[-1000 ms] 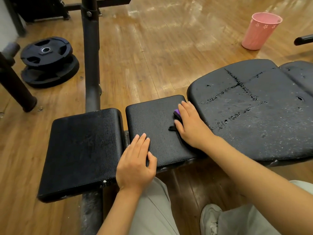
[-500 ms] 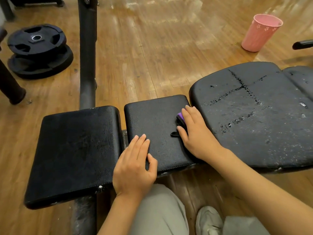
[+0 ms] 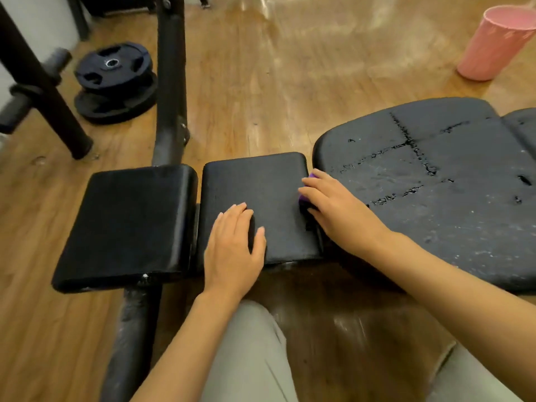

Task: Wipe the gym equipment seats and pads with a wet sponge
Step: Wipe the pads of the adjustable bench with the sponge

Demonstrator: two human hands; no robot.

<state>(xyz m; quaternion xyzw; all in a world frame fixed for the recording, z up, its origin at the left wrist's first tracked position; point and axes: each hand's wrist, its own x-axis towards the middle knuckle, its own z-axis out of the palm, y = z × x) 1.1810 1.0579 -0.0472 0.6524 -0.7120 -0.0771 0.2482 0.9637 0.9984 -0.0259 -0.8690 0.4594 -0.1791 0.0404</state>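
Note:
Three black pads lie in a row: a left pad, a middle pad and a large cracked seat pad on the right. My right hand covers a purple and black sponge and presses it on the right edge of the middle pad, by the gap to the seat. Only a purple corner and a dark edge of the sponge show. My left hand rests flat on the front left part of the middle pad, thumb spread out.
A pink bucket stands on the wooden floor at the far right. Stacked black weight plates lie at the far left. A black upright post rises behind the left pad, with a slanted frame leg further left.
My right hand with the sponge has shifted a little to the right, onto the middle pad's right edge. The left hand has stayed in place. The camera has moved.

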